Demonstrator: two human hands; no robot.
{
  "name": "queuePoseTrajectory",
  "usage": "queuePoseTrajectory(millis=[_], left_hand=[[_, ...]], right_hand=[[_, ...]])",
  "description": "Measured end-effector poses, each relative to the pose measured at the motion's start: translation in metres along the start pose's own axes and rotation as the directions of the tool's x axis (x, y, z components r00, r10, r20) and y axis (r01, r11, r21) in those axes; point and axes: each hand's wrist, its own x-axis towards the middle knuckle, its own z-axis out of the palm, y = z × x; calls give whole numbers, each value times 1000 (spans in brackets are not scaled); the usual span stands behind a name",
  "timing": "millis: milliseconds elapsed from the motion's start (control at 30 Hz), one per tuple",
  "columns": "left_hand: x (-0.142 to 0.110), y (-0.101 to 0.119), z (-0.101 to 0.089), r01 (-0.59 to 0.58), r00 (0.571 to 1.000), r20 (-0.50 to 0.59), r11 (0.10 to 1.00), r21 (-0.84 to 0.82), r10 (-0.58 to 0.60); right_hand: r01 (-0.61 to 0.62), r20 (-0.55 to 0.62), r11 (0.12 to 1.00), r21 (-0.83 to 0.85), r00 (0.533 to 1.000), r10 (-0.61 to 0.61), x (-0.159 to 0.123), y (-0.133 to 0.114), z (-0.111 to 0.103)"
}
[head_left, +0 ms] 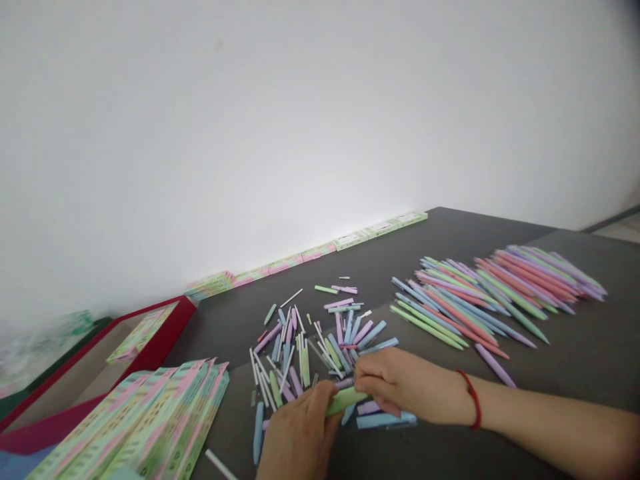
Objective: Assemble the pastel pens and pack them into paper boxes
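Both my hands meet at the table's near edge on one light green pen barrel (pixel 345 400). My left hand (pixel 300 437) is closed round its left end, and my right hand (pixel 405 387), with a red string on the wrist, pinches its right end. Under and behind them lies a loose scatter of pastel pen parts (pixel 310 340): short barrels, caps and thin white refills in blue, purple, pink and green. A light blue barrel (pixel 383 420) lies just under my right hand.
A big heap of assembled pastel pens (pixel 495 293) lies at the right on the dark grey table (pixel 575 347). Stacked pastel packaging cards (pixel 150 420) sit at the near left, by a red-rimmed tray (pixel 165 340). More flat cards (pixel 350 240) line the white wall.
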Motion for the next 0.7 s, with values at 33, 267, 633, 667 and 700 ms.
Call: queuePoseTrajectory(millis=[33, 267, 633, 667, 700], left_hand=[[0, 1, 0, -2, 1000, 12, 1000, -10, 3], [1, 5, -1, 49, 994, 99, 998, -41, -44], [3, 9, -1, 74, 994, 82, 995, -61, -69], [3, 9, 0, 77, 994, 79, 995, -60, -73], [3, 8, 0, 77, 994, 77, 996, -55, -73]], right_hand=[[-16, 21, 1000, 22, 1000, 16, 0, 0, 1], [3, 19, 1000, 3, 1000, -4, -2, 2, 1], [34, -17, 990, -134, 999, -37, -2, 3, 0], [39, -33, 991, -124, 999, -44, -2, 3, 1], [18, -22, 996, -87, 1000, -20, -2, 3, 1]])
